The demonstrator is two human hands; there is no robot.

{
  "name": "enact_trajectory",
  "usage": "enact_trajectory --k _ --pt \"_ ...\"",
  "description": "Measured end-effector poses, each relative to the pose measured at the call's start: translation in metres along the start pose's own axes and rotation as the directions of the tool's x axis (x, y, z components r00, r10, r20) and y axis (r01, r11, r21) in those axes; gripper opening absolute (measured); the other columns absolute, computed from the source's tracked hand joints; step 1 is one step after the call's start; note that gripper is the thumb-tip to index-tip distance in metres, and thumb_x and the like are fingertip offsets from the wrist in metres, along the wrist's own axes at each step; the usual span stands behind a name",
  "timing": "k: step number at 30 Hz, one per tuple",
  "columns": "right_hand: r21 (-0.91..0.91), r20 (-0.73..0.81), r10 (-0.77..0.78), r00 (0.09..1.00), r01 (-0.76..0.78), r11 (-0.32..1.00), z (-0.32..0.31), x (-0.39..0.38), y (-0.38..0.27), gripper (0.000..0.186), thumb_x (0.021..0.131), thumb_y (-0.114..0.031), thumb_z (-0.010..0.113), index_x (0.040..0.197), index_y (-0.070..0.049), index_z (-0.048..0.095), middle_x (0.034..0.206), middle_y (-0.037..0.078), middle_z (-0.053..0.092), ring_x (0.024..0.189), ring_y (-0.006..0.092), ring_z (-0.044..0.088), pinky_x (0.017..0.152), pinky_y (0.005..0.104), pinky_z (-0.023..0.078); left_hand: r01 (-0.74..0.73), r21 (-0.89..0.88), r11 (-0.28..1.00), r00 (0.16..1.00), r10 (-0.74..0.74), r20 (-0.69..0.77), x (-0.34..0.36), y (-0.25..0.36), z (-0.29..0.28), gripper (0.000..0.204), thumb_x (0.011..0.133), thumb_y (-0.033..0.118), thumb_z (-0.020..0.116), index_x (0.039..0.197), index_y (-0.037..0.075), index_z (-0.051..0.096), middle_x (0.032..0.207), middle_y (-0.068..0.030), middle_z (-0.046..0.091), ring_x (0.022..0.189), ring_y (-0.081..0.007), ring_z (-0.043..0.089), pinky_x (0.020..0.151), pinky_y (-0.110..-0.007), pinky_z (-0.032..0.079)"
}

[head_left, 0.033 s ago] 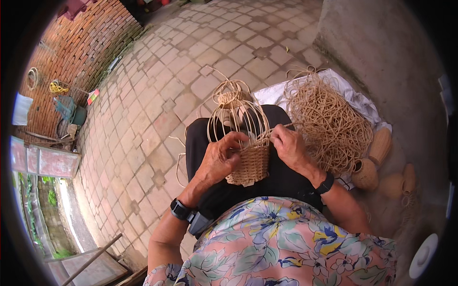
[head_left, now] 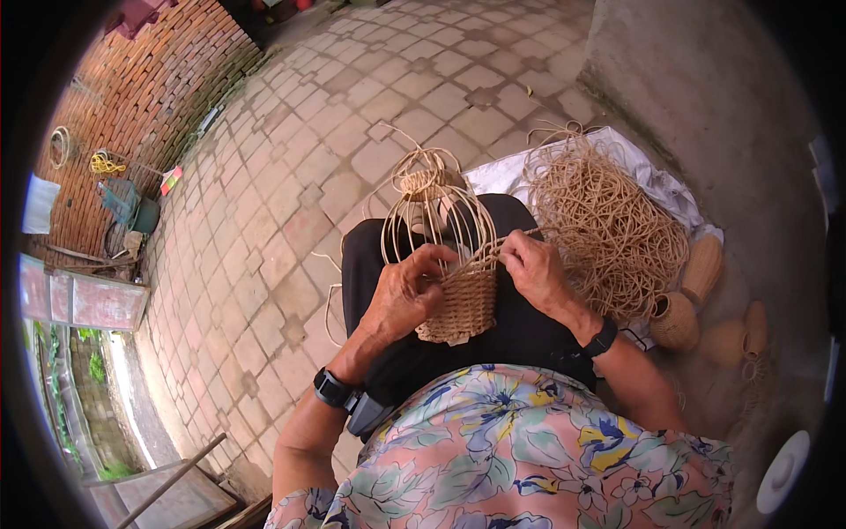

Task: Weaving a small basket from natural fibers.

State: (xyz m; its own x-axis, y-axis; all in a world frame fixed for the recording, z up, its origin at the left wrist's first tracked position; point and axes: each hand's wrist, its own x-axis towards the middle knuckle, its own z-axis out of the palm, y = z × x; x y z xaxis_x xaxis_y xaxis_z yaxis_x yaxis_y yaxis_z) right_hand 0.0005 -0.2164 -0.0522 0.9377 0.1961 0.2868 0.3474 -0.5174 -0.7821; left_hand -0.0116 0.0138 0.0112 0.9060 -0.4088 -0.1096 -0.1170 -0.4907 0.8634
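A partly woven tan basket (head_left: 467, 309) rests on my lap, its woven wall towards me. Long bare stakes (head_left: 396, 225) curve away from its rim and are gathered in a bundle (head_left: 423, 183) at the far end. My left hand (head_left: 407, 295) is closed at the left of the rim, thumb and forefinger on the weave there. Just right of the rim, my right hand (head_left: 534, 271) pinches a weaving strand (head_left: 520, 234) between thumb and fingers. The strand runs from the rim off towards the right. My left fingertips are partly hidden.
A big heap of loose strands (head_left: 608, 229) lies on a white sheet (head_left: 493, 176) to the right. Finished-looking woven pieces (head_left: 675, 322) sit beside it near the grey wall (head_left: 705, 106). Paving (head_left: 264, 238) spreads ahead and left, towards a brick wall (head_left: 159, 97).
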Motion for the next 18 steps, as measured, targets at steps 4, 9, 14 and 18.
enact_trajectory --k 4,9,14,18 --pt "0.157 0.052 0.041 0.998 -0.049 0.986 -0.005 0.005 0.0 0.011 0.082 -0.001 0.063 0.087 -0.003 0.053 0.07 0.013 0.059 0.064 0.0303 0.061 0.057 0.0378 0.047 0.076 -0.055 0.996 0.996 -0.074 0.047 0.006 -0.001 -0.004 0.044 0.075 -0.003 0.051 0.118 0.005 0.056 0.084 -0.0045 0.061 0.068 -0.009 0.062 0.063 -0.025 0.052" --pt "-0.022 -0.161 -0.147 0.976 0.145 0.989 -0.012 0.0 -0.014 0.017 0.076 -0.002 0.07 0.09 -0.007 0.06 0.076 0.008 0.054 0.066 0.0252 0.058 0.057 0.0346 0.046 0.055 -0.136 0.989 0.998 -0.052 0.025 0.006 0.006 -0.017 0.045 0.076 -0.002 0.05 0.12 0.006 0.053 0.087 -0.0081 0.063 0.066 -0.0125 0.062 0.061 -0.027 0.052" --pt "0.002 -0.163 -0.267 0.95 0.271 0.963 -0.019 0.004 -0.024 0.018 0.075 0.0 0.071 0.087 -0.007 0.059 0.076 0.008 0.054 0.066 0.0268 0.058 0.057 0.0356 0.047 -0.079 0.21 0.975 0.943 0.141 -0.302 -0.008 0.008 -0.017 0.014 0.083 0.006 0.062 0.096 0.002 0.063 0.083 -0.0084 0.063 0.062 -0.0123 0.059 0.056 -0.028 0.049" --pt "0.061 -0.073 -0.27 0.96 0.275 0.96 -0.013 0.007 -0.038 0.017 0.074 0.001 0.07 0.084 -0.006 0.057 0.076 0.008 0.054 0.066 0.0269 0.059 0.058 0.0354 0.047 -0.099 0.355 0.93 0.945 0.199 -0.258 -0.016 -0.002 0.008 0.017 0.079 0.013 0.073 0.085 0.002 0.063 0.073 -0.0071 0.06 0.061 -0.0154 0.058 0.055 -0.028 0.047"
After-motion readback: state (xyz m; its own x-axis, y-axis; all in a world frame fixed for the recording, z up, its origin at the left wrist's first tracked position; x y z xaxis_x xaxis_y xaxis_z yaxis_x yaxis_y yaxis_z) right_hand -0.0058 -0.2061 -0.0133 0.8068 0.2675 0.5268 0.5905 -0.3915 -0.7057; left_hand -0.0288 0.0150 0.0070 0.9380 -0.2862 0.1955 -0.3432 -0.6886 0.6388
